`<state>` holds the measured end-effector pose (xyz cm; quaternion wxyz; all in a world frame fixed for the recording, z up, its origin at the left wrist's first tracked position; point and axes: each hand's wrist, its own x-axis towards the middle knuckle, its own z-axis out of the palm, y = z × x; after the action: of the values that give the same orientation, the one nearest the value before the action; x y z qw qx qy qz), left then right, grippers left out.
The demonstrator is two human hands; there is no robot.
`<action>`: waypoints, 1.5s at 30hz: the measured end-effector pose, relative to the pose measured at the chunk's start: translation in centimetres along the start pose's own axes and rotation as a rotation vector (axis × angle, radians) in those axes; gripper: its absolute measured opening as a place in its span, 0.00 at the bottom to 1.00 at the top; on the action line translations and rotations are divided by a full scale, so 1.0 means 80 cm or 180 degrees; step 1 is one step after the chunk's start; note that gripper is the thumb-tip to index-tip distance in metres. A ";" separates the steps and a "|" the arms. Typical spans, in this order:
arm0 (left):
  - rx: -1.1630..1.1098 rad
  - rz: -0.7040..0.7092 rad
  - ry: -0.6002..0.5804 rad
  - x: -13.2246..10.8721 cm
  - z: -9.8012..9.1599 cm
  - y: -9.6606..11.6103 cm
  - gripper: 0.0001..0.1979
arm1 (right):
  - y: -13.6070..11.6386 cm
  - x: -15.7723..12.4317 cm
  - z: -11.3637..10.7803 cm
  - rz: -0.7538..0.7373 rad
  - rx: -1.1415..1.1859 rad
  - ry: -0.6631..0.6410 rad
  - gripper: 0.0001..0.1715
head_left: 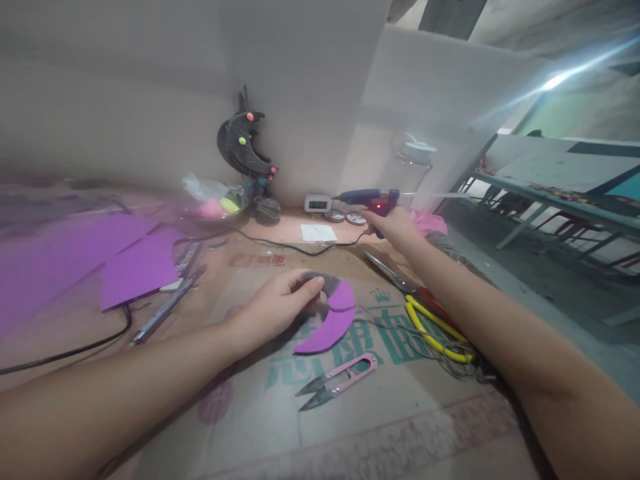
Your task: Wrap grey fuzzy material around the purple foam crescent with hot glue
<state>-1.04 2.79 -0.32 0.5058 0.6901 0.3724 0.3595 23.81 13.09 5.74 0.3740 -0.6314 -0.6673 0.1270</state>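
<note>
My left hand pinches the upper end of a purple crescent, where grey yarn is wrapped around it. A strand of yarn trails right from the crescent across the cardboard. My right hand reaches to the back of the table, its fingers closed around a blue glue gun with a small red light lit. A clear glue stick juts from the gun's rear. Pink thread snips lie open-bladed below the crescent. Large scissors with yellow and red handles rest by my right forearm.
Purple sheets and a pen lie at left. A yarn-wrapped crescent ornament stands against the wall beside a bowl of coloured pieces. A small digital timer, white card, clear jar and black cord are behind.
</note>
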 end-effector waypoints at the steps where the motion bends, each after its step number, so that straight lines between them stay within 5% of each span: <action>1: 0.0014 0.0008 0.0037 0.000 0.000 0.000 0.17 | -0.006 -0.012 -0.008 -0.0017 0.0085 -0.0002 0.17; 6: 0.0006 -0.0037 0.0224 -0.003 0.002 0.005 0.15 | -0.015 -0.096 -0.036 -0.0143 0.0884 -0.0366 0.16; 14: 0.0306 -0.0124 0.0330 -0.006 0.001 0.012 0.16 | 0.008 -0.188 -0.044 -0.0670 0.0008 -0.0719 0.10; 17: 0.0482 -0.0169 0.0354 -0.007 0.001 0.016 0.17 | 0.009 -0.192 -0.040 -0.0799 0.0249 -0.1123 0.12; 27: 0.0603 -0.0130 0.0335 -0.010 0.003 0.022 0.15 | -0.006 -0.197 -0.038 -0.0690 0.0142 -0.1319 0.12; 45: 0.0643 -0.0028 0.0289 -0.010 0.003 0.019 0.15 | -0.003 -0.198 -0.033 -0.0945 -0.0295 -0.1040 0.16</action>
<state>-0.95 1.62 1.01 0.4179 0.7189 0.4323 0.3488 24.14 -2.61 2.38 0.2461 -0.5138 -0.8097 0.1403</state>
